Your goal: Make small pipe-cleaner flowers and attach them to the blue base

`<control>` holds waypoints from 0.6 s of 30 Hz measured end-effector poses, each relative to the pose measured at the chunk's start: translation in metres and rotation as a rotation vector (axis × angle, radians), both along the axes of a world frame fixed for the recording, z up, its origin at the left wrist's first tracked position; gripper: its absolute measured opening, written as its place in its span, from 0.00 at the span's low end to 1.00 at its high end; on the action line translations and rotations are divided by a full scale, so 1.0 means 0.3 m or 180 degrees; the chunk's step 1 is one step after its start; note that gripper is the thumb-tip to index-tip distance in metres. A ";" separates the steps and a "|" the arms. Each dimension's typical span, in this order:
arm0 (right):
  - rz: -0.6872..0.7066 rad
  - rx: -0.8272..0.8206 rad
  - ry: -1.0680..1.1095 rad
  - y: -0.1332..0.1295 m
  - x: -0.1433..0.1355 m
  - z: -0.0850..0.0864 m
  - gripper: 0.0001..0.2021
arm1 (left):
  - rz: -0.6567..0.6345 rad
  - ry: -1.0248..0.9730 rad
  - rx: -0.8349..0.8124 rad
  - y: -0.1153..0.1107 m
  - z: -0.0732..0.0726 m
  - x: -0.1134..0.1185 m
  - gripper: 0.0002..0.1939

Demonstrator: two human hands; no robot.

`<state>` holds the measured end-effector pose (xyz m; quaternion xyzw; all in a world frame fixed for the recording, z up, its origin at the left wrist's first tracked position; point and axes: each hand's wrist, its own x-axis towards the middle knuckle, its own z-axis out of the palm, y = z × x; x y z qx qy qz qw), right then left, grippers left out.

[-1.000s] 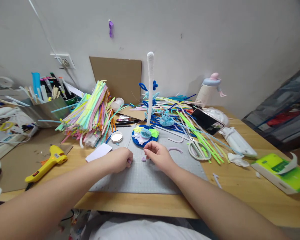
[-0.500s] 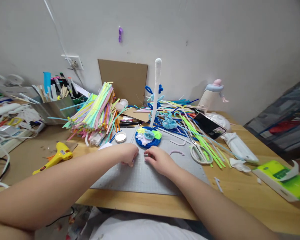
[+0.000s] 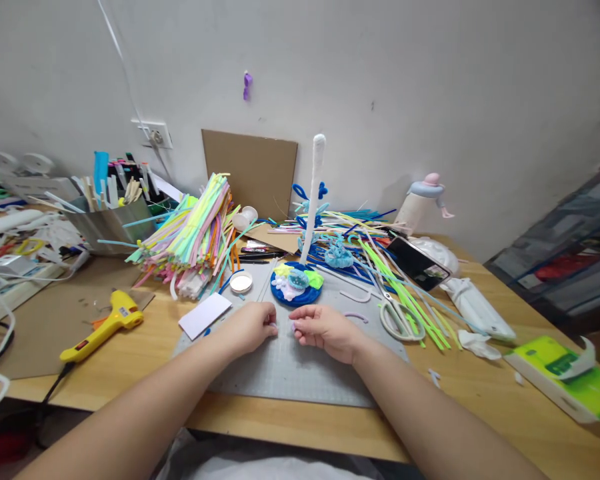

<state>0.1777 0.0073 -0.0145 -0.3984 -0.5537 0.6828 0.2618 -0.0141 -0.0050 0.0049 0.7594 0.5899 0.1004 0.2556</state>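
Over the grey mat [image 3: 280, 383], my left hand [image 3: 255, 325] has its thumb and fingers pinched on a tiny pale piece, too small to name. To its right, my right hand [image 3: 325, 330] pinches a small light-purple bit at its fingertips, also unclear. A gap lies between the two hands. Just beyond them is a round dark-blue base [image 3: 280, 297] with white, yellow, green and light-blue fuzzy shapes. A tall white fuzzy stem [image 3: 314, 197] rises upright behind it, with blue loops beside it. A curved light-purple strip [image 3: 356, 317] lies right of my right hand.
Scissors [image 3: 400, 320], green pipe cleaners [image 3: 415, 293] and a phone [image 3: 417, 257] lie to the right. A yellow glue gun [image 3: 105, 327], white card [image 3: 205, 315] and pipe cleaner bundle [image 3: 195, 230] are left. A green tissue pack [image 3: 570, 373] sits far right.
My left hand has drawn back from over the white card, which now shows fully. My right hand has turned, its fingers now pinched together. The whole view has shifted slightly downward.
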 end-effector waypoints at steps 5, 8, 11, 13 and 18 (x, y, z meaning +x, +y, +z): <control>-0.0343 -0.1178 0.0975 0.002 0.004 0.018 0.11 | 0.0181 -0.0859 0.0391 0.004 -0.006 0.057 0.09; -0.0448 -0.1361 0.1214 0.000 0.001 0.015 0.09 | 0.0177 -0.1779 0.0282 -0.008 -0.008 0.081 0.09; -0.0294 -0.1349 0.1177 -0.006 -0.002 0.012 0.09 | 0.0170 -0.2150 0.0162 -0.013 -0.016 0.084 0.07; -0.0175 -0.1185 0.1023 -0.006 -0.004 0.015 0.10 | 0.0094 -0.2232 0.0003 -0.010 -0.021 0.079 0.06; -0.0350 0.0202 -0.0052 0.008 0.001 0.036 0.09 | 0.0110 -0.2318 -0.0099 0.005 -0.025 0.053 0.09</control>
